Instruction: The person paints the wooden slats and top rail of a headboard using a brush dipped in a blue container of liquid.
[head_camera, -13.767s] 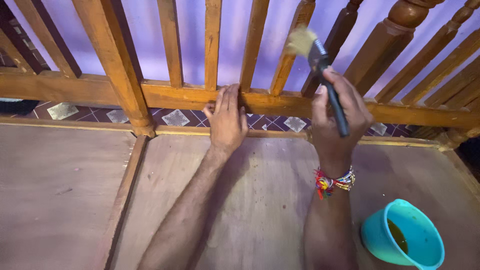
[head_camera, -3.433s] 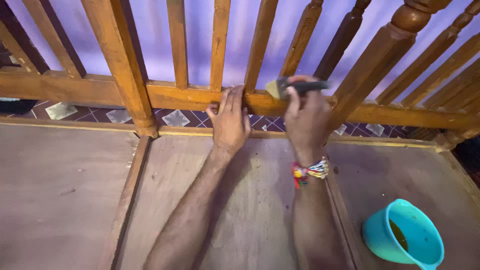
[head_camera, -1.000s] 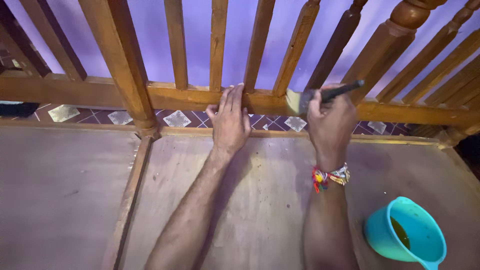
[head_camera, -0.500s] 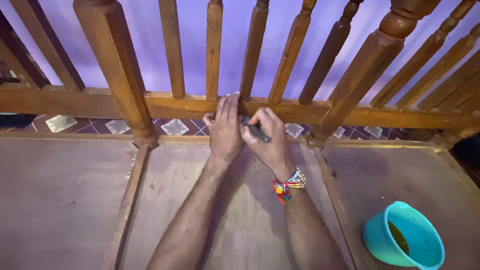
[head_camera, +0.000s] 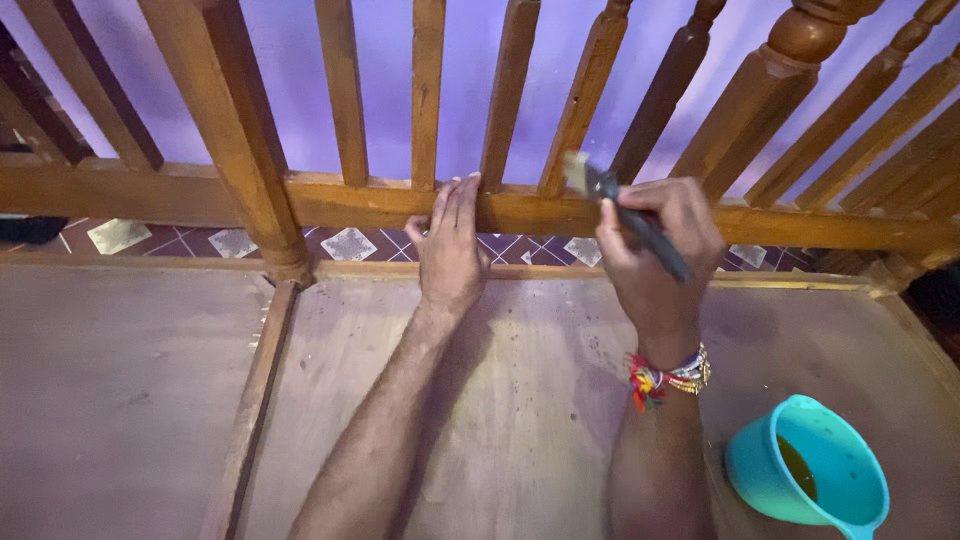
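Near the right wrist, a teal bowl (head_camera: 806, 474) of amber liquid rests on the plywood platform (head_camera: 500, 400). The right hand (head_camera: 655, 250) has its fingers closed around a dark-handled paintbrush (head_camera: 625, 208), bristles at a spindle's base just beyond. The left hand (head_camera: 450, 245) lies flat, fingers extended on the wooden rail (head_camera: 380, 200); short, light strokes would likely limit drips.

left hand (head_camera: 450, 250) flat, right hand (head_camera: 655, 250) fisted

- Teal bowl (head_camera: 806, 475) with brown liquid is seen at 4 o'clock on plywood floor (head_camera: 130, 400).
- Patterned tiles (head_camera: 350, 243) are seen at 11 o'clock; purple wall (head_camera: 385, 90) at 12.
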